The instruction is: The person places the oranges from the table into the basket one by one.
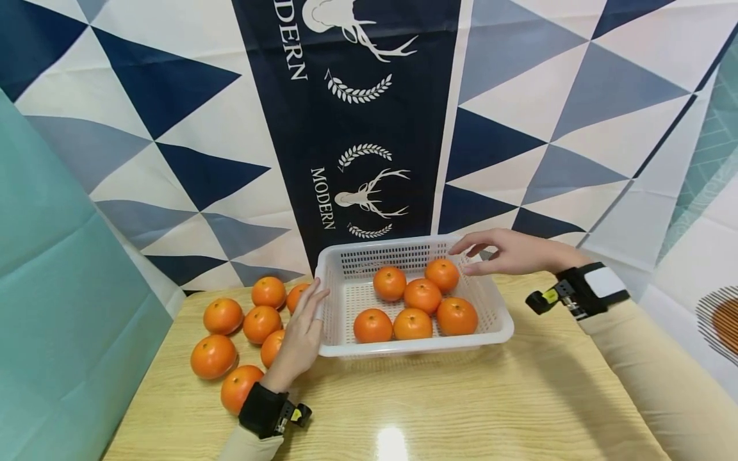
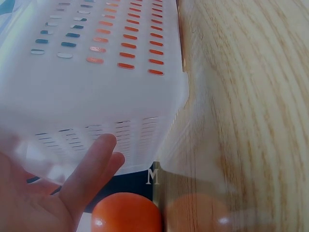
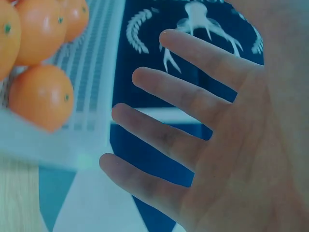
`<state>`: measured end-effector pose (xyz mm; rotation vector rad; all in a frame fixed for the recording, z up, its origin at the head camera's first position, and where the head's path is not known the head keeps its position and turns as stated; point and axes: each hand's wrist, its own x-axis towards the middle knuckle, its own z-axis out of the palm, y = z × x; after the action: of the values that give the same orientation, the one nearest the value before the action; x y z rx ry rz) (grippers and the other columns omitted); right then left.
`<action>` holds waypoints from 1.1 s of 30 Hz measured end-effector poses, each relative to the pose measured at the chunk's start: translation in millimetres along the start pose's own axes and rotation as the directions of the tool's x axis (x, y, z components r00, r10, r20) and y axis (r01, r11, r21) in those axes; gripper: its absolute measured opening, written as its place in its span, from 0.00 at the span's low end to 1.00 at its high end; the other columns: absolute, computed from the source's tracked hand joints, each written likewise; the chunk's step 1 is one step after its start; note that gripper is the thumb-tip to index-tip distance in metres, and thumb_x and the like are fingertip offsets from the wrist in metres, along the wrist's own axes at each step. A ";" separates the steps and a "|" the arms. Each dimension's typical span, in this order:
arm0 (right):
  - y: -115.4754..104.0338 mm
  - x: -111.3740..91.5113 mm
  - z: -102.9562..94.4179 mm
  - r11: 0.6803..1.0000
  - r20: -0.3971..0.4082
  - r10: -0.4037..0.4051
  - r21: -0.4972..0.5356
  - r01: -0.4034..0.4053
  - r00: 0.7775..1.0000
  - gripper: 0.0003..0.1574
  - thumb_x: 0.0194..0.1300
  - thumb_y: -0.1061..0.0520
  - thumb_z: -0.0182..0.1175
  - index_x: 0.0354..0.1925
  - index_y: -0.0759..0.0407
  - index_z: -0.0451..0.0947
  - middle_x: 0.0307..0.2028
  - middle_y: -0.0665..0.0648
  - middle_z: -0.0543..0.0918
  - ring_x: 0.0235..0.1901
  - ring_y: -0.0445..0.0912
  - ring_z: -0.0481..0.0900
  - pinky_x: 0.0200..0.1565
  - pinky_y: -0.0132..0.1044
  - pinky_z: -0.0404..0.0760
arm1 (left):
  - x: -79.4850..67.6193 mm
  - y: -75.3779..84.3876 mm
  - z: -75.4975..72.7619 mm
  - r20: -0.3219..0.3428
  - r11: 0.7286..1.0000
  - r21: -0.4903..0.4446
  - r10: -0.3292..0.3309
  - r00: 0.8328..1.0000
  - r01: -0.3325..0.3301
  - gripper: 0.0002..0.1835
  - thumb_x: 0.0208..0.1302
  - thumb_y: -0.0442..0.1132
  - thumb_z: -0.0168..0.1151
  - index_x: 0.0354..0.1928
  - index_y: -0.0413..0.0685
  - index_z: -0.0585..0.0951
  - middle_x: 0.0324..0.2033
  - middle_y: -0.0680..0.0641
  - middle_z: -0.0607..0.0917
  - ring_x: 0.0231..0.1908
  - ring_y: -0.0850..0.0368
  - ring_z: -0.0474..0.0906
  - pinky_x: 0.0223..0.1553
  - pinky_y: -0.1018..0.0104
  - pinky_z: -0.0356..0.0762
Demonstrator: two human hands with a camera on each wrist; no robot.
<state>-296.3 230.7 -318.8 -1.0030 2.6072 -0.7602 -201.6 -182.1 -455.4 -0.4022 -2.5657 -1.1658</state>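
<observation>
Your white perforated plastic basket (image 1: 406,350) sits at the centre of the head frame, on the light wood-grain tabletop (image 1: 490,397). Inside it are six oranges (image 1: 423,296), gathered toward the middle and right; four form a touching cluster with a fifth beside them.

Your left hand (image 1: 301,334) is at the basket's left end, its fingers extended against the outer wall rather than wrapped around anything. Your right hand (image 1: 504,251) is by the upper right corner of the basket, released, with its fingers spread and nothing in its grasp; whether a fingertip touches the rim you cannot tell.

At the lower left of the frame, seven loose oranges (image 1: 262,324) lie beside your left hand and forearm, some partly hidden. A patterned cloth backdrop (image 1: 403,128) marked "MODERN" fills the upper frame.
</observation>
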 end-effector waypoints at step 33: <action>86.1 -41.7 84.6 0.884 -0.318 0.045 0.454 0.111 0.947 0.27 0.75 0.60 0.50 0.70 0.56 0.68 0.79 0.60 0.55 0.69 0.56 0.69 0.50 0.38 0.86 | -1.3 1.2 -0.1 -0.003 1.000 -0.005 0.005 1.000 -0.005 0.28 0.67 0.27 0.44 0.70 0.42 0.70 0.78 0.44 0.57 0.73 0.41 0.59 0.66 0.35 0.67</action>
<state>-279.4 280.8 -435.0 -0.8300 2.4547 -1.5886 -199.9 -181.6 -455.0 -0.4080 -2.5581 -1.1707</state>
